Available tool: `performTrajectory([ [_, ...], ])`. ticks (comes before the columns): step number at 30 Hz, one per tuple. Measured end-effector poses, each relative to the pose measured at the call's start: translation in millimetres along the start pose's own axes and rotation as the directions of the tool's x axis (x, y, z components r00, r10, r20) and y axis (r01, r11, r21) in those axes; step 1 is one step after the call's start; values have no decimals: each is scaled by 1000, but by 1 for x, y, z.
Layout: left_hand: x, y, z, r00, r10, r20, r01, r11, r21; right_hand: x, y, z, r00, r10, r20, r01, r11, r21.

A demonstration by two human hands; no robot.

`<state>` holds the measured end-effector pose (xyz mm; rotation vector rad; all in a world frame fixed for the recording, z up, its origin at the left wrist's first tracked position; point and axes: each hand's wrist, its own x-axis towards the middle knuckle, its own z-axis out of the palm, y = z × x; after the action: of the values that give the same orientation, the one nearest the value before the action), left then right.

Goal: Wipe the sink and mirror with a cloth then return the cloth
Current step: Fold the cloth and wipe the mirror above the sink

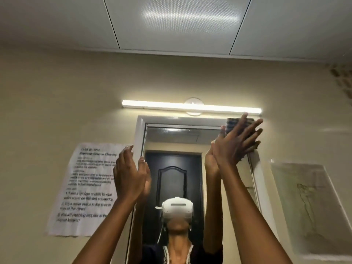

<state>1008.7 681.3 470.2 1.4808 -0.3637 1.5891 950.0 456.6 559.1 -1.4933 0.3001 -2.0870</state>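
Paper (85, 189) with printed lines is seen taped to the wall (47, 111) at nine o'clock, its right edge hidden behind the left hand (129, 178); that hand is raised with the fingers spread loosely and slightly curled, nothing being held, and whether it touches the glass cannot be told; its reflection is met at the left edge of the mirror (173, 178), which fills the centre inside a white frame (140, 134); in the glass a dark door (171, 180) is shown, and below it, toward six o'clock, the person's headset (178, 209); above the frame, at twelve o'clock, a lit lamp (190, 107) is fixed across the wall, and panels of the ceiling (171, 21) are seen higher up; at two o'clock the right hand (236, 143) is stretched flat, fingers wide and straight, and the cloth (231, 124) is pressed under them against the mirror's upper right corner, only a dark patterned edge of it being visible above the fingers; the mirrored arm is seen just left of that hand; at four o'clock a pale sheet (304, 206) with a faint drawing is stuck to the wall; the sink is not in view.
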Motion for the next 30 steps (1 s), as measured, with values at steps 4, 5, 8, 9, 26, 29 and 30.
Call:
performTrajectory([
  [4,2,-12,13,998,-41,37,44,995,-93,10,-5,43,988,49,148,-28,990,-140],
  [5,2,-13,13,999,-29,32,32,993,-112,12,-10,48,988,67,142,-48,990,-132],
  [8,3,-16,15,1000,-5,9,6,984,-176,11,-30,61,995,21,95,-8,991,-137],
  [9,4,-17,15,1000,-9,5,9,980,-199,7,-40,65,993,-14,120,28,993,-113],
  [26,0,-22,9,999,27,-31,-34,967,-252,-31,-90,81,561,-755,339,770,627,121],
  [29,-1,-23,9,999,24,-36,-32,965,-262,7,-33,52,703,-644,301,676,737,-4],
  [30,-1,-24,9,999,20,-38,-29,964,-263,21,-10,44,753,-592,285,626,779,-36],
])
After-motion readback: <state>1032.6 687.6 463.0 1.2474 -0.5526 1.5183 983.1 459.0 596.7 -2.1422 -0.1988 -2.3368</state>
